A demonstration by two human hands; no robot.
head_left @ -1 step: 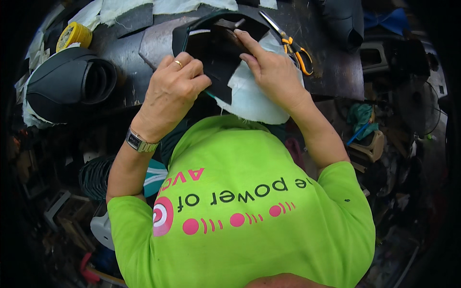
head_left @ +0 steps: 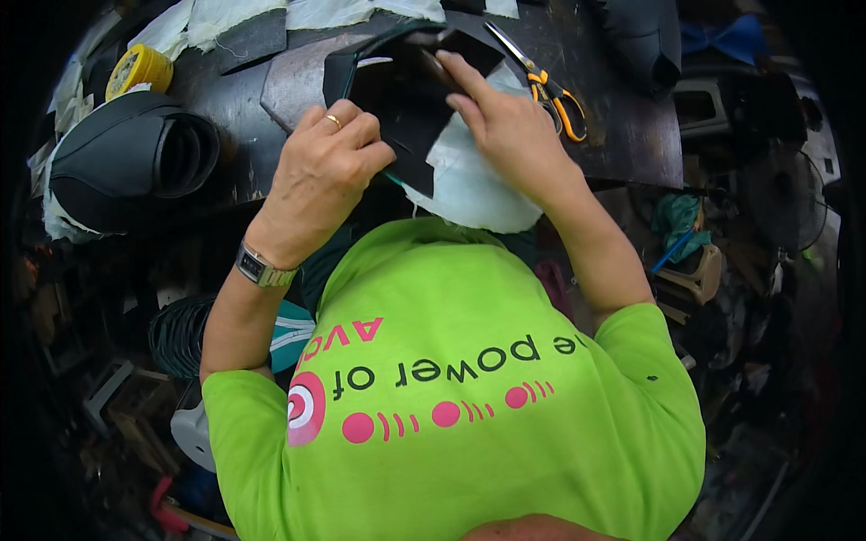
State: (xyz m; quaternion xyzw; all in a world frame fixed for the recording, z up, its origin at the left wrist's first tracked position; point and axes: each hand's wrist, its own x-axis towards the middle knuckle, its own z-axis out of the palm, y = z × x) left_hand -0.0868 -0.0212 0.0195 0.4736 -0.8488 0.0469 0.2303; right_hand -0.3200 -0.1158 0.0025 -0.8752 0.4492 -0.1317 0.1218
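A black sheet piece [head_left: 388, 104], like leather with a pale cloth backing [head_left: 478, 185], lies bent at the table's near edge. My left hand [head_left: 334, 162] is closed, pinching the piece's left edge between thumb and fingers. Over the right part of the piece, my right hand [head_left: 514, 126] has its index finger stretched out and its thumb below. A dark, narrow thing seems to lie under those fingers, too blurred to name. Just right of that hand, scissors [head_left: 541, 86] with orange and black handles rest on the table.
Rolled black pieces [head_left: 135, 158] lie on the dark table [head_left: 622, 144] at the left, with a yellow tub [head_left: 140, 70] behind them. Pale cloth scraps [head_left: 325, 13] line the far edge. Another black roll [head_left: 642, 41] sits at the far right. A plastic stool [head_left: 704, 275] stands below on the right.
My right hand has shifted slightly left, and the narrow thing near its fingertips looks more blurred. My left hand keeps its place on the black piece.
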